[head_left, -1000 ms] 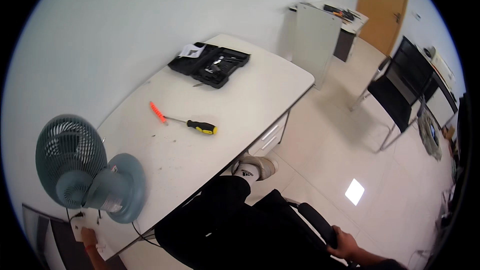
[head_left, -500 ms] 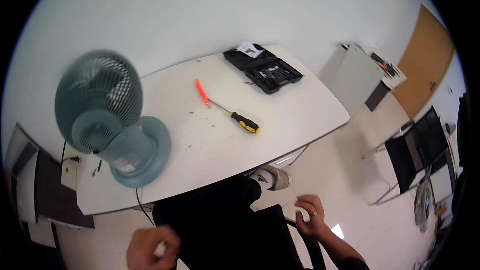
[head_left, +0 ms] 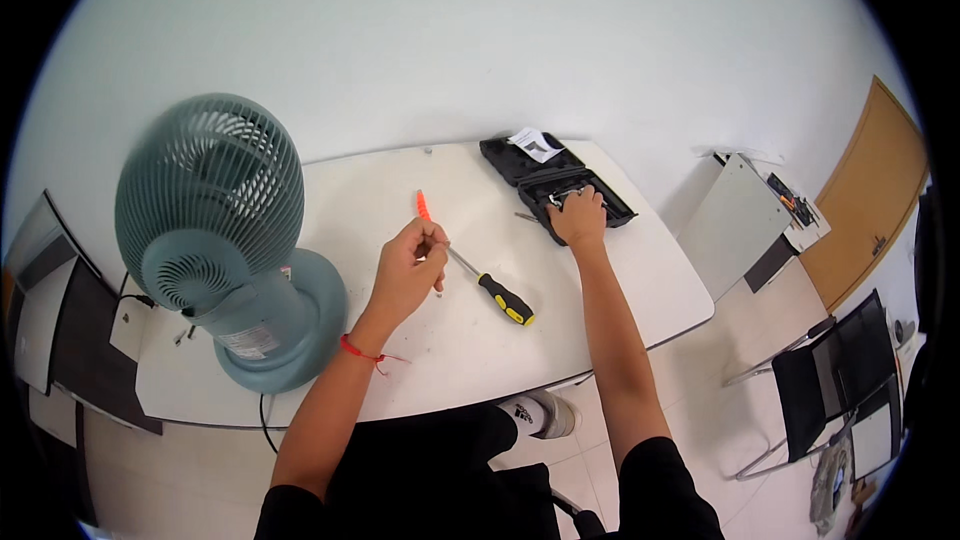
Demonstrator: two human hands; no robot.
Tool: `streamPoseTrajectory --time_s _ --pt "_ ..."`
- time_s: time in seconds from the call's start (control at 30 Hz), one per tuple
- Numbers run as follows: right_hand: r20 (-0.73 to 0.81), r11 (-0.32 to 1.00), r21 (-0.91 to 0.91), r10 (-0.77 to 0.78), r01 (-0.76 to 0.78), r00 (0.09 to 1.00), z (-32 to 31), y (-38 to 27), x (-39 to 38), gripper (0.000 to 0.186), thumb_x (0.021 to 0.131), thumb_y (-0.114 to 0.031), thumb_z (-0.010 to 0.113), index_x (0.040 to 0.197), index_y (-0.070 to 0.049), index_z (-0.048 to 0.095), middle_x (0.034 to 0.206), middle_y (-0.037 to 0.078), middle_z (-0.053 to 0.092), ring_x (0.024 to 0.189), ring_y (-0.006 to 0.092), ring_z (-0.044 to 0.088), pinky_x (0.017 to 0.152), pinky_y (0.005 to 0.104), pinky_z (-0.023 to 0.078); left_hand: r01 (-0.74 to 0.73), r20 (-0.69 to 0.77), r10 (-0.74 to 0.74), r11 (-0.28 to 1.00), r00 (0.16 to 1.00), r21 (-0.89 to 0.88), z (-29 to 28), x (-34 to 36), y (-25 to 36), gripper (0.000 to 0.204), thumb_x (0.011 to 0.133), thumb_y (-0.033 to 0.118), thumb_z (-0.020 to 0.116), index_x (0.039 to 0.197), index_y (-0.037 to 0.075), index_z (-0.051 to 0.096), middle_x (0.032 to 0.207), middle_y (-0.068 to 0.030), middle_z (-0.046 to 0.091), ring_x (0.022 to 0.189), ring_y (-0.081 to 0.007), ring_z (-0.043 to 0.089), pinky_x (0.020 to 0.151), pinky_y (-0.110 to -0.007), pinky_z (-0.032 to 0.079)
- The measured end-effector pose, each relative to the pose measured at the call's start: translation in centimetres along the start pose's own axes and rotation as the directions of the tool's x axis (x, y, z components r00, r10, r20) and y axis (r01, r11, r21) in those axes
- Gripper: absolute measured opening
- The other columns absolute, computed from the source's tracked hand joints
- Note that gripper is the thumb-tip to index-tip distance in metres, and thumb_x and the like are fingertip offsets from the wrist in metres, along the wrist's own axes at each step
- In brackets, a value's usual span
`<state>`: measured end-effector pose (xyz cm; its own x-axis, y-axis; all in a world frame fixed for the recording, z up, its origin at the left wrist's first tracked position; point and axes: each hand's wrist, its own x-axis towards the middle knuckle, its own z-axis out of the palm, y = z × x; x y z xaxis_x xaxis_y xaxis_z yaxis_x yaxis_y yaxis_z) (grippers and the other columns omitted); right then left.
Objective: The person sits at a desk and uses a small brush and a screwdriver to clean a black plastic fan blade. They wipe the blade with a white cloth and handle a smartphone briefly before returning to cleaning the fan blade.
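On the white table, my left hand (head_left: 408, 268) is curled with thumb and fingers drawn together; anything small in them is hidden. It is just over the metal tip of a black and yellow screwdriver (head_left: 506, 300), which lies slantwise. Beyond my fingers shows the end of an orange ribbed strip (head_left: 422, 204), the rest covered by my hand. My right hand (head_left: 580, 218) reaches into the black tool case (head_left: 540, 180), which lies unfolded at the back right. Its thumb and fingers are apart over the metal tools, and I see nothing gripped.
A grey-green fan (head_left: 205, 190) on a round base stands at the table's left, its cord hanging over the front edge. A folded paper (head_left: 536, 145) rests on the case lid. To the right are a white cabinet (head_left: 735, 210) with tools on top and a black chair (head_left: 830, 370).
Both hands have risen from beside my lap to over the table. The left came to the screwdriver's tip, the right to the tool case. The view has shifted slightly.
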<state>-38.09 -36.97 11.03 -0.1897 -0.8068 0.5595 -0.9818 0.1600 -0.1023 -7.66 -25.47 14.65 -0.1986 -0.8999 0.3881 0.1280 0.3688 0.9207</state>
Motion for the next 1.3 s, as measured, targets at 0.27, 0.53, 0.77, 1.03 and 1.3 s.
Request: streamPoseTrajectory --time_s 0.27,0.53,0.77,1.03,1.3 --pt "-0.101 0.994 0.100 -0.023 0.034 0.995 1.2 3.5 1.7 0.035 0.102 -0.021 0.045 0.107 0.005 0.067 0.102 0.022 0.063 0.095 0.0368 0.064 0.083 0.0465 0.050 0.118 -0.181 -0.165 0.963 0.970 -0.243 -1.2 -0.1 -2.1 0.010 0.098 0.014 0.056 0.096 0.004 0.059 0.084 -0.0026 0.057 0.067 -0.0108 0.056 0.059 -0.028 0.050" --pt "0.047 -0.137 0.988 -0.158 -0.069 0.986 -5.7 -10.2 -3.2 0.038 0.108 -0.023 0.045 0.129 0.008 0.054 0.100 0.008 0.057 0.088 0.0139 0.058 0.079 0.0300 0.049 0.085 -0.179 -0.167 0.915 0.969 -0.394 -1.8 -0.1 -1.2 0.011 0.098 0.014 0.057 0.099 0.004 0.061 0.098 -0.0077 0.067 0.080 -0.0153 0.064 0.067 -0.029 0.053" --pt "0.041 -0.164 0.974 -0.545 -0.154 0.837 -8.9 -13.5 -9.9 0.039 0.109 -0.023 0.042 0.134 0.006 0.049 0.109 0.008 0.056 0.093 0.0147 0.057 0.081 0.0321 0.050 -0.131 -0.208 0.069 0.944 0.976 -0.304 -2.1 -0.1 -1.9 0.011 0.099 0.011 0.057 0.104 0.002 0.062 0.104 -0.0096 0.069 0.096 -0.0178 0.067 0.083 -0.033 0.056" --pt "0.079 -0.306 0.915 -0.506 -0.264 0.859 -8.1 -12.9 -10.5 0.034 0.109 -0.023 0.041 0.125 0.004 0.054 0.106 0.012 0.063 0.084 0.0160 0.060 0.077 0.0319 0.051 -0.173 -0.217 0.104 0.928 0.971 -0.330 -1.5 -0.8 -1.5 0.007 0.095 0.004 0.063 0.101 0.000 0.064 0.094 -0.0072 0.072 0.088 -0.0147 0.070 0.078 -0.030 0.055" --pt "-0.018 -0.354 0.927 -0.374 -0.124 0.927 -8.0 -12.8 -9.8 0.021 0.102 -0.010 0.057 0.117 0.005 0.055 0.116 0.013 0.061 0.098 0.0207 0.066 0.088 0.0355 0.054 -0.131 -0.265 0.051 0.947 0.963 -0.293 -0.9 -1.1 -1.7 0.016 0.098 0.008 0.059 0.111 -0.002 0.062 0.100 -0.0095 0.071 0.090 -0.0170 0.070 0.081 -0.031 0.058"
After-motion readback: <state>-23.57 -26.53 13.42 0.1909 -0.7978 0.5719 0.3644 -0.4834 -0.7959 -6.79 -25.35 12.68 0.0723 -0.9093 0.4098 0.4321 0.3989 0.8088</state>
